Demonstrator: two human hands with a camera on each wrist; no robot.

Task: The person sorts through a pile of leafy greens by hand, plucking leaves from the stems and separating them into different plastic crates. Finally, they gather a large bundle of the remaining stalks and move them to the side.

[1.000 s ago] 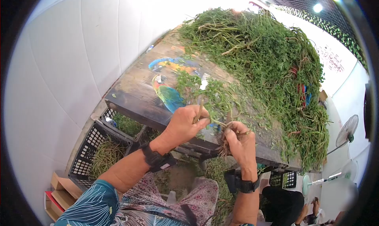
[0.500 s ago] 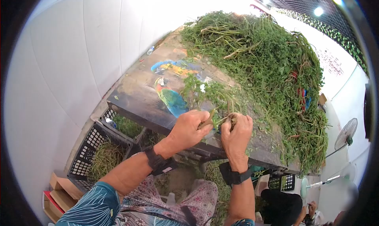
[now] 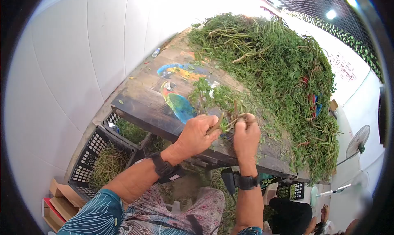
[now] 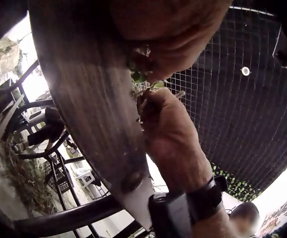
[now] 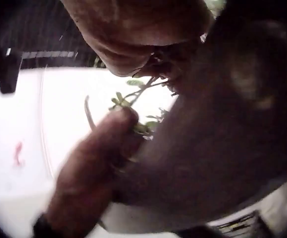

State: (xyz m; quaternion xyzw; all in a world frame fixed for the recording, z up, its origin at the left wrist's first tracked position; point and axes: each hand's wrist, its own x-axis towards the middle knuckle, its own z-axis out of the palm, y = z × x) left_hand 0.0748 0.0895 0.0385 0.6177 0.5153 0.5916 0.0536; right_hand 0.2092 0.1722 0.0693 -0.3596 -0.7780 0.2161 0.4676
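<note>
In the head view my left hand point(image 3: 193, 137) grips a few green plant stems point(image 3: 222, 122) over the near edge of the table. Just to its right, my right hand point(image 3: 247, 141) pinches the brownish end of the same sprig, fingers curled. Between the hands the thin stem point(image 5: 142, 91) and small leaves point(image 5: 119, 100) show in the right wrist view. Leafy cuttings point(image 3: 203, 91) lie on the table past the left hand. From the left wrist view, the right hand point(image 4: 170, 121) is close below the left hand point(image 4: 170, 39), its fingertips at the greens.
A large heap of leafy green stems point(image 3: 271, 58) covers the back and right of the wooden table point(image 3: 137, 97), which bears painted parrots. Black crates point(image 3: 84, 163) with stems stand below at left. A fan point(image 3: 359, 140) and a seated person point(image 3: 291, 214) are at right.
My right hand has risen slightly, and the root tuft that hung below it is no longer seen. The left hand keeps its grip and has barely moved.
</note>
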